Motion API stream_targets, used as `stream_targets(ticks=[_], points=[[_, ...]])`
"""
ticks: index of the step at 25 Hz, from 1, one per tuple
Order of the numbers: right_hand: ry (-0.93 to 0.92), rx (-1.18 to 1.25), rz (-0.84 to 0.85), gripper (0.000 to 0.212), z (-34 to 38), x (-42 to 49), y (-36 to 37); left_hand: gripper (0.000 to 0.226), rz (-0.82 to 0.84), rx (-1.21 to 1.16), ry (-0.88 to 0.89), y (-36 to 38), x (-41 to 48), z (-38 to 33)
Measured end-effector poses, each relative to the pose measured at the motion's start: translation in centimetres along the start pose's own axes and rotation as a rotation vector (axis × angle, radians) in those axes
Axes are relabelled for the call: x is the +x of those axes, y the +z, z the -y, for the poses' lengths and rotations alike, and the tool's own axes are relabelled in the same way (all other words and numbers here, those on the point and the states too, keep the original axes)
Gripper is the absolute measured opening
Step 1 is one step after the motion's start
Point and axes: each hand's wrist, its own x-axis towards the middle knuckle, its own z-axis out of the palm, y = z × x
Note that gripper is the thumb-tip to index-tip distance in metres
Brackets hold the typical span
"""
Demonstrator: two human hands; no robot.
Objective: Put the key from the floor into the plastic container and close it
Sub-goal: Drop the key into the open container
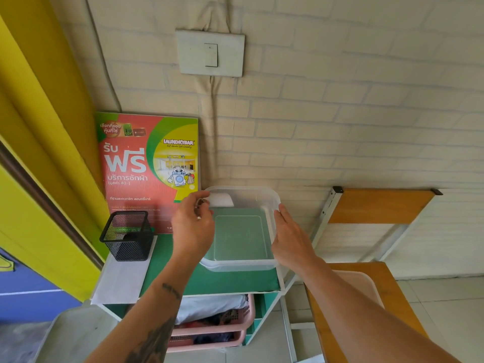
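Two bare forearms reaching up from the lower edge, the left one inked with dark tattoo work. Left hand (192,226) curled at the near-left rim of the plastic container (242,264), thumb and fingertips pinched on a small metallic key (199,205), only partly visible, held just above that rim and not yet inside. Right hand (289,235) flat, fingers pressed together, laid against the container's right wall. Container clear and slightly frosted, square with rounded corners, lid off, smooth walls, raised square panel moulded in the base, nothing visible inside; standing on a matte green shelf top (225,282) of a white-framed cart. Black wire-mesh pen holder (128,235) on the same top, well left of the container, square and tapering. Glossy red, green and yellow laundry poster (146,163) leaning on the wall behind. Pink perforated plastic basket (217,334) with cloth on the tier below. Pale lid-like tray (366,286) lying on a wooden surface at right, rounded corners, matte. Folded table (379,205), wood panel in white metal frame, propped against cream brick-pattern wall. White square wall switch (210,55) above
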Motion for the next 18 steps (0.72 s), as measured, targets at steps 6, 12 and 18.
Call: stream_targets(ticks=[6,12,18], points=[[0.008,0.014,0.012,0.081,0.2,0.0,-0.1,0.034,0.326,0.157,-0.184,4.1,1.1,0.4],[0.006,0.003,0.017,0.082,0.2,0.0,-0.1,0.051,0.473,0.283,-0.184,5.5,0.7,0.0],[-0.002,0.002,0.030,0.083,0.2,0.0,-0.2,0.053,0.484,0.305,-0.148,5.4,0.3,-0.2]])
